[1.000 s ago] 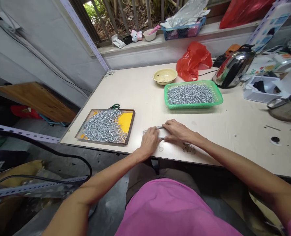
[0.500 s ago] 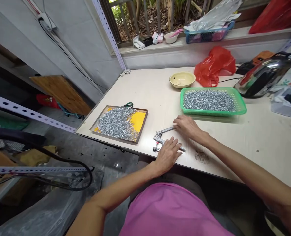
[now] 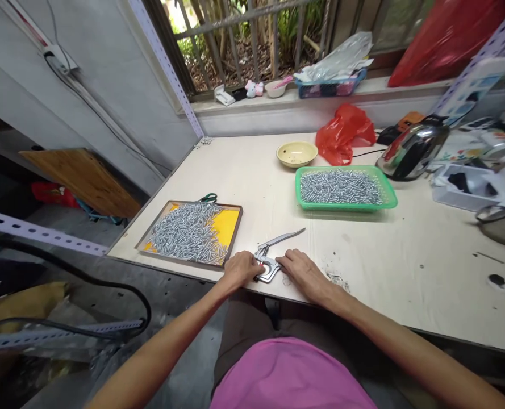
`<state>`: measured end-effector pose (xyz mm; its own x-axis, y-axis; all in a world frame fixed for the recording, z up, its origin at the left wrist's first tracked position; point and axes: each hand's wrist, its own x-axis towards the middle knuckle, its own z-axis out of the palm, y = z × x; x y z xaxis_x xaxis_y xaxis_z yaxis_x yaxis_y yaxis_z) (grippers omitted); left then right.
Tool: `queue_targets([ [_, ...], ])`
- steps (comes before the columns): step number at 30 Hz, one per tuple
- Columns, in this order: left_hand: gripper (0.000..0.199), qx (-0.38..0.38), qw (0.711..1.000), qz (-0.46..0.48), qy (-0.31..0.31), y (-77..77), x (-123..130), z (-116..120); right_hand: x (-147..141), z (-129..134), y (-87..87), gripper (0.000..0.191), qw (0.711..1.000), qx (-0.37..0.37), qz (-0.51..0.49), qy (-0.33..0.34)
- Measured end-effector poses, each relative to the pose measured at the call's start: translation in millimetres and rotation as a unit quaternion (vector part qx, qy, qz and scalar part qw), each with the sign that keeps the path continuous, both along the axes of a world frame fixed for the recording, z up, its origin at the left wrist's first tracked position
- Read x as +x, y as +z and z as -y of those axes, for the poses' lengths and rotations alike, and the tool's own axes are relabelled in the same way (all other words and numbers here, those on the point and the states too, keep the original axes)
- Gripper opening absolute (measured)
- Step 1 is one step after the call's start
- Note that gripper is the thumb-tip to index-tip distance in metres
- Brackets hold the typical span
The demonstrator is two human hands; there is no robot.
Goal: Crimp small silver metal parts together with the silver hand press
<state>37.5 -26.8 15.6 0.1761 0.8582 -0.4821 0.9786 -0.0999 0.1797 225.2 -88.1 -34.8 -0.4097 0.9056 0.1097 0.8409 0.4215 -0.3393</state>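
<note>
A metal hand tool [image 3: 271, 269] with long handles and a small red part lies on the table near its front edge. My left hand [image 3: 241, 268] has its fingers closed on the tool's left end. On the other side, my right hand [image 3: 302, 270] grips the lower handle by the body, fingers bent together. The upper handle [image 3: 283, 236] points up and right, untouched. Left of the tool sits a shallow tray [image 3: 234, 236] with a yellow bottom and a heap of silver screws [image 3: 186, 232]. Beyond my right hand is a green basket [image 3: 346, 208] full of similar screws [image 3: 339, 187].
Green-handled scissors [image 3: 209, 197] lie behind the tray. Farther back are a yellow bowl [image 3: 297, 153], a red plastic bag [image 3: 345, 134] and a kettle [image 3: 414, 149]. A grey plastic box [image 3: 465, 196] stands at the right. The table's front edge [image 3: 184, 274] runs before my body.
My left hand has moved left, from lying over the handles to the tool's left end. My right hand has left the upper handle and come down to the lower one. The view has shifted.
</note>
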Motion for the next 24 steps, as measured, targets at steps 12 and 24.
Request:
queue_targets([
  [12, 0.025, -0.150, 0.984, 0.093, -0.014, 20.9, 12.7, -14.7, 10.2, 8.8, -7.5, 0.017, 0.998, 0.036, -0.020, -0.052],
  [24, 0.041, 0.134, 0.870, 0.472, -0.052, 96.1, 125.7, -44.8, 13.1, 20.6, -30.2, 0.030, 0.991, 0.119, -0.004, -0.063],
])
